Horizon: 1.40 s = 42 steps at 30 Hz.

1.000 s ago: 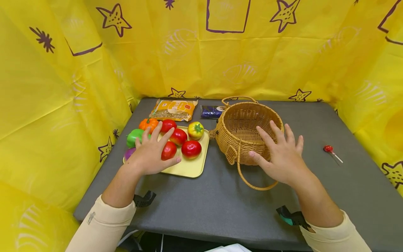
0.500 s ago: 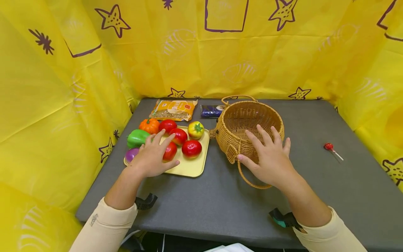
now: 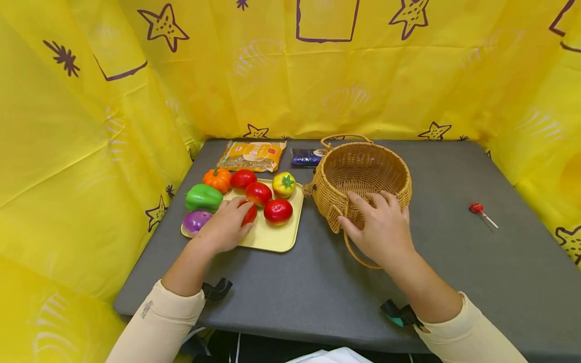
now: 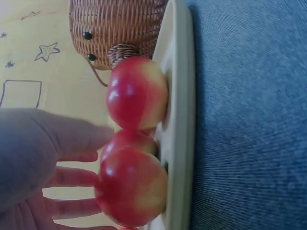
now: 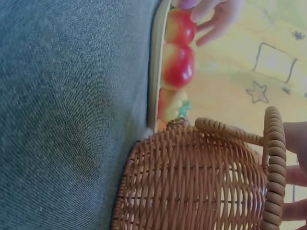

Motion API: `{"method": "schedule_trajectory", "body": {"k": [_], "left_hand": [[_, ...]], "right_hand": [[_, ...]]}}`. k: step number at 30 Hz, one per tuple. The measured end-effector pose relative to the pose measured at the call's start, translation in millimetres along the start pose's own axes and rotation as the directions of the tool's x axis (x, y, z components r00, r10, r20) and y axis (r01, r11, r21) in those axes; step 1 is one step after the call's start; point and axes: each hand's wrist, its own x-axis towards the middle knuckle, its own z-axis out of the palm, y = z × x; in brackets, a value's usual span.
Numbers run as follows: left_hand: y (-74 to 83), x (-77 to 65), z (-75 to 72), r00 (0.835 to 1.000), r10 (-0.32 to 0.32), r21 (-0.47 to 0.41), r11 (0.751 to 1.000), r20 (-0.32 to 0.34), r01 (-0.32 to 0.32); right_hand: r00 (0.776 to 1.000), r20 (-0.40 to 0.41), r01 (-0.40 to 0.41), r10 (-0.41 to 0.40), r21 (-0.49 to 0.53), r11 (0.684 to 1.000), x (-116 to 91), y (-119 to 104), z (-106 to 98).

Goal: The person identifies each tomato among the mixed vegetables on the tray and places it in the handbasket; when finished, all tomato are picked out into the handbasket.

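Observation:
My left hand (image 3: 227, 227) reaches over the front of the cream tray (image 3: 274, 243), its fingers around the far side of a red toy apple (image 3: 249, 214). In the left wrist view, the fingers stretch behind that apple, with the thumb just above it. My right hand (image 3: 386, 232) hovers at the near rim of a brown wicker basket (image 3: 324, 194) with an animal face. Its fingers extend over the basket's opening, and the thumb is by the outer wall. The basket handle (image 5: 276, 167) hangs toward me, in front of those fingers in the right wrist view.
Also on the tray side lie a toy pumpkin (image 3: 218, 180), a green pepper (image 3: 202, 197), a purple toy (image 3: 195, 222), a yellow-red toy (image 3: 284, 185) and more red fruit (image 3: 278, 212). Behind stand an orange packet (image 3: 251, 156) and blue packet (image 3: 306, 158). A lollipop (image 3: 476, 207) lies right.
The left hand has lowered onto the red apple, its fingers bending more. The right hand has moved left and down to the near rim of the basket.

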Motion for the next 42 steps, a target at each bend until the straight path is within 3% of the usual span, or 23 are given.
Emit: {"method": "schedule_trajectory", "body": {"k": [7,16,23,33,42], "left_hand": [[-4.4,4.7,4.3,0.999,-0.002,0.009,1.000,-0.042,0.002],[-9.1,9.4,6.0,0.997,-0.008,-0.003,1.000,-0.080,0.007],[-10.8,12.1,5.9,0.996,-0.026,-0.022,0.999,-0.088,0.024],[-15.8,8.7,3.7,0.989,-0.028,-0.112,0.994,-0.148,0.012],[-9.2,0.6,-15.4,0.978,-0.128,-0.181,0.979,-0.165,0.098]], "right_hand": [[0.997,-0.063,0.046,-0.046,-0.006,0.999,0,9,-5],[0.994,-0.025,0.105,-0.103,0.082,0.991,4,39,-18],[0.972,-0.111,0.223,-0.207,0.156,0.962,9,64,-17],[0.972,-0.170,0.190,-0.163,0.161,0.969,7,66,-15],[0.958,-0.204,0.232,-0.199,0.154,0.960,9,61,-10]]}}
